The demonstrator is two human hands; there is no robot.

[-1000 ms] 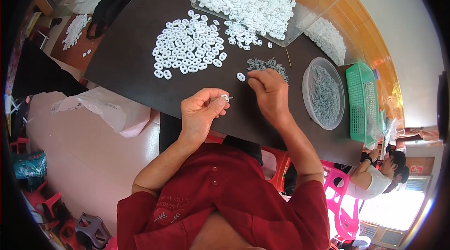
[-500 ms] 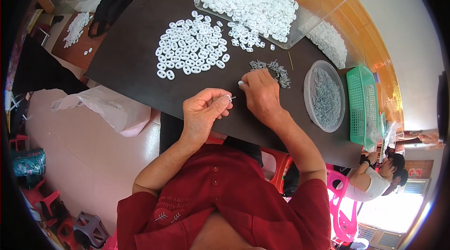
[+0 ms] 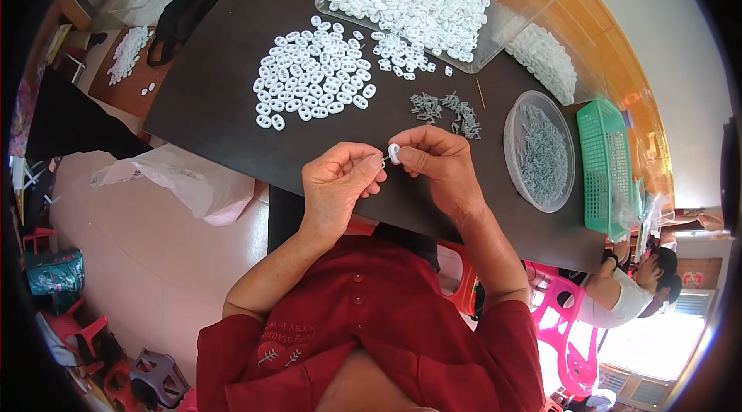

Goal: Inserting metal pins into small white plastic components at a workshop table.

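Observation:
My left hand (image 3: 337,188) pinches a small white plastic piece (image 3: 382,165), mostly covered by the fingertips, with a thin grey pin (image 3: 386,158) sticking out to the right. Close beside it, my right hand (image 3: 448,176) grips a white oval two-hole plastic piece (image 3: 394,154) between thumb and fingers. The pin's tip points at the oval piece; whether they touch I cannot tell. Beyond my hands lie a cluster of white oval pieces (image 3: 313,76), a smaller pile of little white pieces (image 3: 400,52) and loose grey pins (image 3: 464,118).
A clear bin (image 3: 483,60) of white pieces stands at the back of the dark table (image 3: 224,95). To the right are a round tub (image 3: 572,168) of grey pins and a green basket (image 3: 607,180). A person (image 3: 626,288) sits beyond, near a pink stool (image 3: 568,335).
My right hand has come back from beside the grey pins and turned, bringing the white oval piece up against the left fingertips. My left hand has barely moved.

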